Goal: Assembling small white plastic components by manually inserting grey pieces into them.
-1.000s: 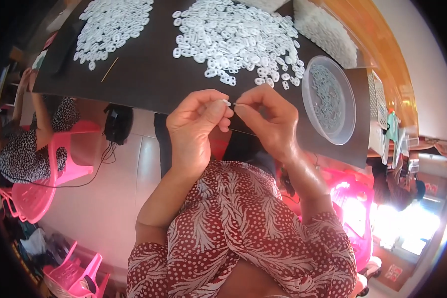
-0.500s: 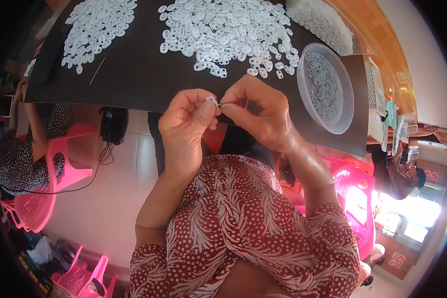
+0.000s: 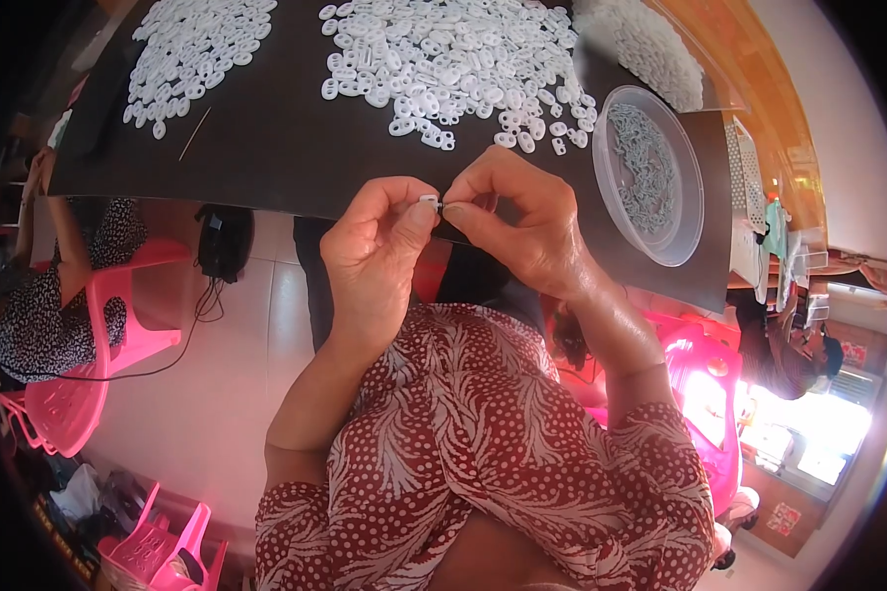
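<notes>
My left hand (image 3: 384, 236) pinches a small white plastic piece (image 3: 428, 199) between thumb and forefinger, just in front of the dark table's near edge. Against its right side, my right hand (image 3: 522, 222) closes thumb and forefinger on something small and dark, too little to name. The fingertips of both hands almost meet. On the table beyond lies a wide heap of white oval plastic pieces with holes (image 3: 453, 64). To the right of my right hand stands a round clear tub (image 3: 695, 212) holding many small grey-green pieces (image 3: 643, 163).
A second heap of white pieces (image 3: 197, 54) lies at the far left, near a thin wooden stick (image 3: 195, 133). More white pieces (image 3: 650, 49) sit in a clear container at the far right. A person on a pink chair (image 3: 99, 345) is at the left; another person (image 3: 784, 345) is at the right.
The white piece has turned slightly between my left fingers, and my fingertips have drawn a little closer together. Both hands stay in nearly the same place.
</notes>
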`<control>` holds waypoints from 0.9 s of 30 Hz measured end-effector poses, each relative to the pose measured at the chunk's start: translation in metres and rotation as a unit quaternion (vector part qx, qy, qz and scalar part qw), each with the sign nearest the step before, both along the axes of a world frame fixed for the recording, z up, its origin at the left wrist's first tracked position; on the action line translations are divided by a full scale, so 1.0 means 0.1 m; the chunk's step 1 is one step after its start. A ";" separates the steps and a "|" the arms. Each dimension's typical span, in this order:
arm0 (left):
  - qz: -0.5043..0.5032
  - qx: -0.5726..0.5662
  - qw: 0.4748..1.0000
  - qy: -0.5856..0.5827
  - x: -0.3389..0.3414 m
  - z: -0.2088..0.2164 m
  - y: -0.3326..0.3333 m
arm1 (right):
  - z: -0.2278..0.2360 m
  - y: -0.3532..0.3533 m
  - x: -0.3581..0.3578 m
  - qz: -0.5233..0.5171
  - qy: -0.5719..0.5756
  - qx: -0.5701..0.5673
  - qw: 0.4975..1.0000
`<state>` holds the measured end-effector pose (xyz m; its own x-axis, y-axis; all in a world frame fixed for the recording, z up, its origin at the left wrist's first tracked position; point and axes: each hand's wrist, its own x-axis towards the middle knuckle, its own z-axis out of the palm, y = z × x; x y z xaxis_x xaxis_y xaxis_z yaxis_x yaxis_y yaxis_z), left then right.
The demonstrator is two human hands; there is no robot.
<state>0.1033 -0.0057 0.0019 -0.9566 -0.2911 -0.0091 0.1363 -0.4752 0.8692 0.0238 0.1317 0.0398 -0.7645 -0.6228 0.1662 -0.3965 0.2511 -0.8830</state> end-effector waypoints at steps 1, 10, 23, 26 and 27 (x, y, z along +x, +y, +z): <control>0.001 -0.008 1.000 0.004 0.00 0.00 0.01 | 0.00 0.01 0.00 0.001 0.007 0.003 1.000; 0.032 -0.107 0.994 0.000 -0.01 -0.03 0.03 | -0.05 -0.02 0.03 -0.014 -0.022 -0.016 1.000; 0.050 -0.071 0.996 -0.017 0.00 0.01 0.04 | -0.09 -0.06 0.05 -0.016 -0.037 -0.021 0.999; 0.070 -0.098 0.993 -0.011 0.00 0.00 0.05 | -0.10 -0.09 0.07 -0.024 -0.075 -0.029 0.996; 0.071 -0.098 0.993 -0.010 0.00 0.00 0.05 | -0.10 -0.10 0.07 -0.022 -0.083 -0.020 0.996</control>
<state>0.1036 -0.0009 0.0016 -0.9061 -0.4209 0.0425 0.1713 -0.2732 0.9466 0.0313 0.1219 0.0295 -0.8106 -0.5827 0.0586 -0.2325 0.2284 -0.9454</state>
